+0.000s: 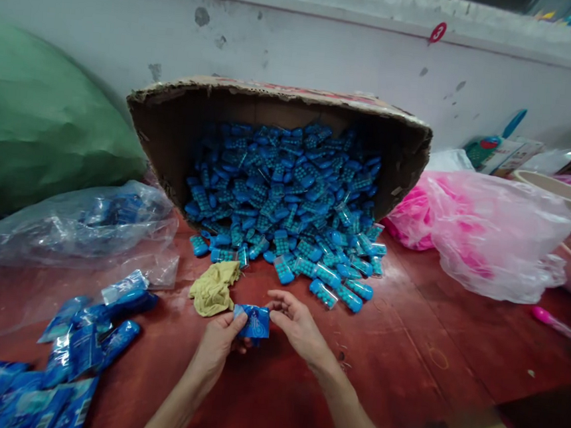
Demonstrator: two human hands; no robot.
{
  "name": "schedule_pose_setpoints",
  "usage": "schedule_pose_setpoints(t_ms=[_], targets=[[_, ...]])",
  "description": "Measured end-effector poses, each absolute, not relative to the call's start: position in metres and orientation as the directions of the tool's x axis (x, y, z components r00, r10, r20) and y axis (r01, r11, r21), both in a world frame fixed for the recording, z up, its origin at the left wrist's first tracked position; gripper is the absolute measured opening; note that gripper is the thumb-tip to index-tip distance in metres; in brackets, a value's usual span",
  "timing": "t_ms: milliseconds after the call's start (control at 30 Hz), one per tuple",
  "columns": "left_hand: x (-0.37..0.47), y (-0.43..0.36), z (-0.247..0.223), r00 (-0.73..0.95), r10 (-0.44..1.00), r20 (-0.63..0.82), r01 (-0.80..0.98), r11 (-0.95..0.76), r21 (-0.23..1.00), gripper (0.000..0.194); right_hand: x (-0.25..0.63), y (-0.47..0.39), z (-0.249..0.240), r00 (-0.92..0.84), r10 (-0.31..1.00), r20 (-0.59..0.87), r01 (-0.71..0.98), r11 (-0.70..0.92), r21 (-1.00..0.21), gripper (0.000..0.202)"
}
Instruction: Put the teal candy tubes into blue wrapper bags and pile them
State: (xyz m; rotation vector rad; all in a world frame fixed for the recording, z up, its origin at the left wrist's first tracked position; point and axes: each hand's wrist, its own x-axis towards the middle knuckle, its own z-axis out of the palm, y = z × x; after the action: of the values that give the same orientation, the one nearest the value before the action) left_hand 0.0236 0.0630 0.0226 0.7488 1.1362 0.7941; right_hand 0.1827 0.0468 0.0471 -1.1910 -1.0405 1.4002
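Low in the middle of the head view, a small blue foil packet (pixel 256 323) is pinched by its left side in my left hand (pixel 225 334), thumb on top. My right hand (pixel 294 323) is at the packet's right edge, its thumb close to the upper corner and its fingers parted and curved. Whether the right thumb touches the foil I cannot tell. A crumpled yellow-green cloth (pixel 215 288) lies just beyond my left hand. Behind it, blue-capped clear bottles filled with teal balls (pixel 327 274) spill onto the red table.
A cardboard box (pixel 400 157) lies on its side, heaped with bottles. More blue packets (pixel 81 343) lie at left, beside a clear plastic bag (pixel 129 227) and a large green sack (pixel 48 126). Pink-and-clear plastic bags (pixel 494 225) and a pink pen-like item (pixel 553 322) are at right.
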Motion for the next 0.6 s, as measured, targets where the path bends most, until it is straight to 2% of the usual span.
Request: schedule_pose_setpoints(t_ms=[167, 333, 400, 500, 600], targets=[[0.023, 0.061, 0.027, 0.251, 0.827, -0.503, -0.181, 0.551, 0.815, 0.037, 0.176, 0.046, 0.045, -0.044, 0.985, -0.168, -0.181, -0.174, -0.968, 0.034], [0.022, 0.060, 0.026, 0.227, 0.840, -0.493, -0.137, 0.528, 0.838, 0.037, 0.171, 0.042, 0.039, -0.065, 0.984, -0.168, -0.142, -0.176, -0.974, 0.038], [0.022, 0.060, 0.025, 0.207, 0.848, -0.488, -0.120, 0.517, 0.848, 0.038, 0.165, 0.040, 0.037, -0.014, 0.990, -0.143, -0.032, -0.143, -0.989, 0.037], [0.023, 0.058, 0.026, 0.197, 0.857, -0.477, -0.123, 0.504, 0.855, 0.037, 0.154, 0.034, 0.039, 0.145, 0.989, -0.029, 0.209, -0.059, -0.976, 0.030], [0.023, 0.057, 0.029, 0.219, 0.845, -0.489, -0.201, 0.529, 0.824, 0.033, 0.155, 0.030, 0.046, 0.132, 0.990, 0.042, 0.293, 0.002, -0.956, 0.024]])
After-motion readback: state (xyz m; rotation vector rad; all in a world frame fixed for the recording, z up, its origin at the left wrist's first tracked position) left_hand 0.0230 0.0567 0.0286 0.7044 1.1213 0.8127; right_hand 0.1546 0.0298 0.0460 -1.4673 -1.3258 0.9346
